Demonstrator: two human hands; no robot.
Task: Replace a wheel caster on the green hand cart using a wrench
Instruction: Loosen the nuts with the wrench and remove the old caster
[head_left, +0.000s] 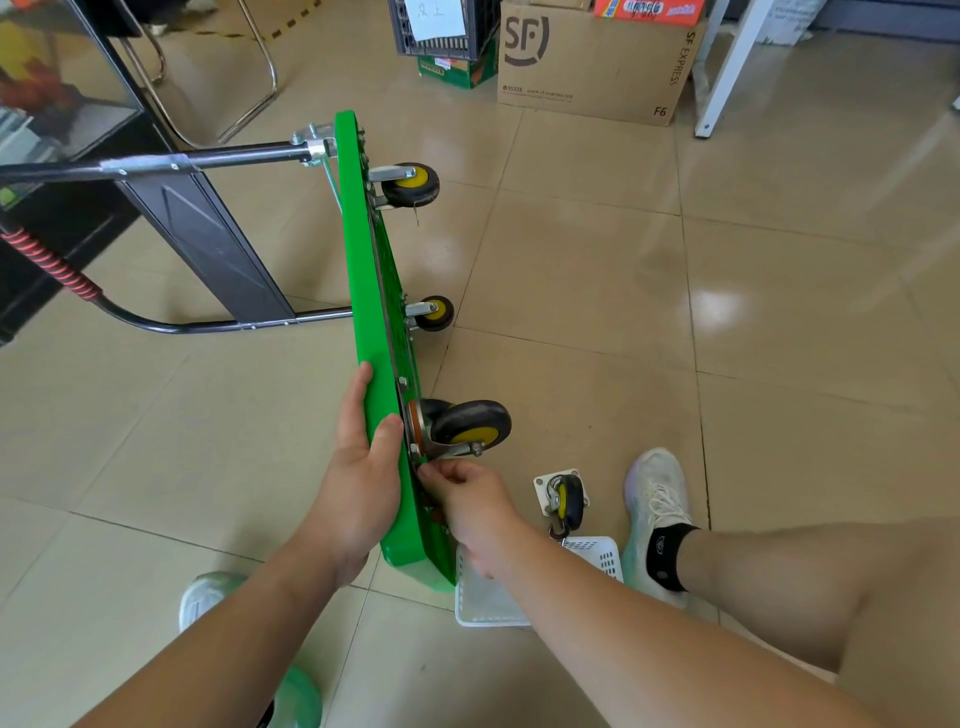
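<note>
The green hand cart (375, 291) stands on its long edge on the tiled floor, its wheels pointing right. My left hand (358, 467) grips the deck's near edge, thumb on the wheel side. My right hand (467, 506) pinches something small at the base plate of the nearest caster (470, 426); what it pinches is hidden by the fingers. Two more casters (413, 184) (434, 313) stick out further along the deck. A loose caster (563, 499) with a white plate lies on the floor right of my right hand. No wrench is visible.
A white plastic basket (597, 556) sits under my right forearm. My shoes (657, 509) (208, 597) flank the cart. The black cart handle (156, 163) reaches left against a black stand. A cardboard box (597, 62) and a crate (441, 26) stand at the back.
</note>
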